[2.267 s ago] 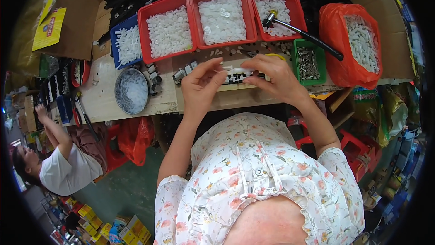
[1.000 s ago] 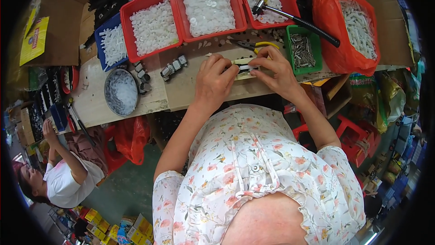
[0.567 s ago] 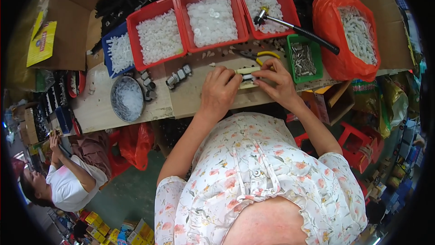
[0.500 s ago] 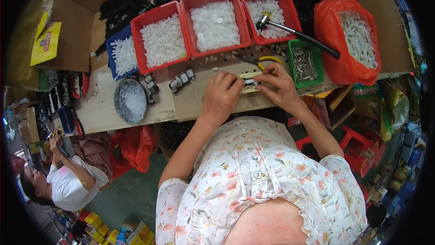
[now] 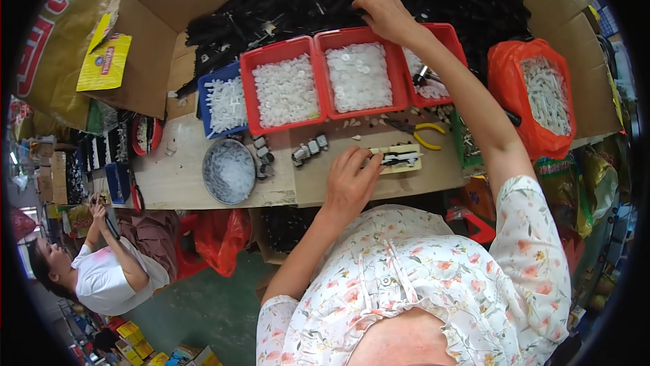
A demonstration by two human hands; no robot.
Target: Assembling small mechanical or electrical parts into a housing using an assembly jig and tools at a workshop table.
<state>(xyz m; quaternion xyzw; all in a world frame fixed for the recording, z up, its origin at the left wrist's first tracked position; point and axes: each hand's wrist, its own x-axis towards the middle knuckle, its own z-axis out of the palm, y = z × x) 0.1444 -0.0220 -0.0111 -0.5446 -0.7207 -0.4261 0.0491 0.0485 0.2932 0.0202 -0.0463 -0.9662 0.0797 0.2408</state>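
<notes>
My left hand [image 5: 353,178] is closed around the left end of a cream block-shaped fixture [image 5: 407,166] on the table. Black and white slim pieces [image 5: 399,157] lie in the fixture's groove. Stretched over the red trays, my right hand [image 5: 389,15] is at the heap of black parts [image 5: 311,4] at the back. Its fingers are curled together, and anything between their tips is too small to make out. Pliers with yellow handles [image 5: 429,137] rest just beyond the fixture. A hammer [image 5: 422,76] lies on the right red tray, its handle partly hidden under my right forearm.
Red trays [image 5: 281,92] of white plastic pieces stand in a row beside a blue tray [image 5: 223,103]. A metal bowl [image 5: 229,171] and small metal blocks [image 5: 310,149] sit to the left. At right is a red bag [image 5: 504,88] of pale parts. A co-worker [image 5: 112,264] sits far left.
My right hand has left the fixture and reached far forward to the black heap. My left hand stays on the fixture. The whole view has shifted, showing more of the back.
</notes>
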